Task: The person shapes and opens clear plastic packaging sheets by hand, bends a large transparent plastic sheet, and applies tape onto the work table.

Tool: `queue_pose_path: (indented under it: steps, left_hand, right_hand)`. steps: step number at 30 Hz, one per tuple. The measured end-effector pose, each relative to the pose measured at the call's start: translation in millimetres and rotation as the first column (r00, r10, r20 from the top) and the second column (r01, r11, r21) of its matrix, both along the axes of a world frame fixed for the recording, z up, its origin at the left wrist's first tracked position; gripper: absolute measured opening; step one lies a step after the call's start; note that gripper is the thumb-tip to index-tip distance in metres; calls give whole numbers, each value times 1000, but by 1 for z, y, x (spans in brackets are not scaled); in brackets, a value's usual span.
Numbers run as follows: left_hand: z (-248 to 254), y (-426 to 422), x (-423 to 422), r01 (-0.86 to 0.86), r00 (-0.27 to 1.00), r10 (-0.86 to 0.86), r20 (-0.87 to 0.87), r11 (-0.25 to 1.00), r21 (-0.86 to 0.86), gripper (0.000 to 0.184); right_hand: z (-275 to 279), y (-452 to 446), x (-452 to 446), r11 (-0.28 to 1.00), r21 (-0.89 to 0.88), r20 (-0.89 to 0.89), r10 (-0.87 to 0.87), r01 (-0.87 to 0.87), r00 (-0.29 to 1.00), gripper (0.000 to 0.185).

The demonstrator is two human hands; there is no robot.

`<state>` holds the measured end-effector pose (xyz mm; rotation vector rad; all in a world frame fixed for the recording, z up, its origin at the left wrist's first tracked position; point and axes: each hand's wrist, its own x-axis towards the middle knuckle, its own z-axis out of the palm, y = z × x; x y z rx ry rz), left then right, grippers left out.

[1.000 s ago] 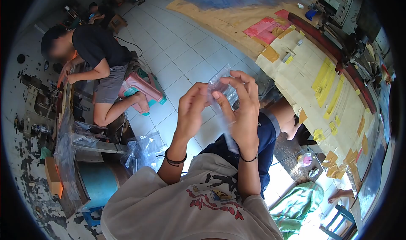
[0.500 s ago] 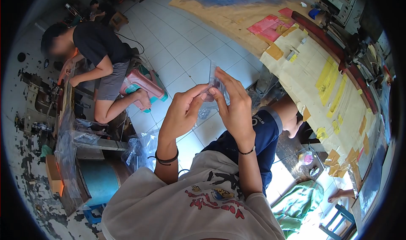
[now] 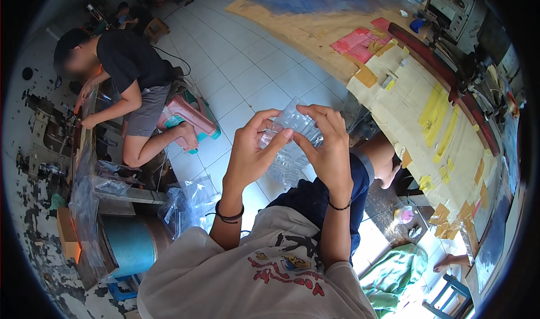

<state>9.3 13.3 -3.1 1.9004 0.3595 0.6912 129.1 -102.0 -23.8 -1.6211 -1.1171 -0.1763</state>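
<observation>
A clear, creased plastic sheet is held up in front of my body, above my lap. It may be a bag; its exact kind is hard to make out. My left hand grips its left side between thumb and curled fingers. On the other side, my right hand pinches the sheet with thumb and fingertips, near its upper edge. The two thumbs come close together at the middle of the plastic. Its lower part hangs down between my wrists.
To the right is a worktable covered with taped paper. A co-worker sits at the left on a pink and green stool. More clear plastic lies at lower left, near a blue drum. Green cloth lies at lower right.
The plastic has turned and spread, showing a broader face and hanging lower. My right hand has shifted slightly right and down; my left fingers have curled more. The co-worker's hands have moved lower.
</observation>
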Motion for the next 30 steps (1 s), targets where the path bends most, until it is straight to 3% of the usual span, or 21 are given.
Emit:
queue_pose_path:
  steps: [3, 7, 9, 12, 15, 17, 18, 21, 22, 25, 27, 30]
  left_hand:
    - [-9, 7, 6, -96, 994, 101, -39, 988, 121, 19]
    - [-8, 7, 7, -113, 994, 114, 3, 984, 139, 16]
    - [-4, 6, 3, -116, 993, 119, -17, 987, 112, 22]
    - [-14, 14, -3, 42, 997, -16, 77, 934, -354, 26]
    - [-3, 7, -3, 150, 979, -26, 201, 760, -632, 26]
    - [-7, 9, -3, 157, 973, -22, 230, 796, -585, 28]
    - [-8, 7, -1, 127, 974, 5, 225, 813, -568, 29]
    - [-5, 3, -1, 84, 971, 64, 228, 806, -585, 30]
    - [-5, 4, -1, 88, 969, 72, 236, 792, -605, 30]
    - [-7, 10, -5, 165, 964, 3, 264, 775, -610, 32]
    - [-6, 16, -12, 312, 935, -132, 329, 746, -589, 34]
    - [-4, 20, -18, 321, 921, -209, 329, 885, -336, 24]
  right_hand:
    - [-1, 1, 1, 999, 1, 15, 39, -39, 999, 36]
    - [4, 0, -3, 998, 64, -168, 36, -26, 985, 28]
    - [4, -1, -2, 999, 54, -164, 18, -9, 986, 27]
    - [-3, 3, 0, 991, 114, -180, 86, -66, 980, 27]
    - [-9, 11, 3, 983, 172, -87, 78, -62, 993, 27]
    - [-13, 16, 4, 980, 197, 20, 39, -42, 999, 28]
    - [-12, 13, 3, 983, 158, -52, 97, -88, 994, 36]
    - [2, 6, -3, 981, 115, -13, 157, -155, 987, 51]
    - [3, 5, -6, 977, 93, -58, 197, -191, 979, 65]
    - [6, 6, -11, 970, 53, -166, 244, -238, 955, 69]
    - [3, 9, -11, 980, 89, -136, 190, -179, 972, 58]
    - [-4, 8, -8, 986, 149, -153, 95, -72, 984, 42]
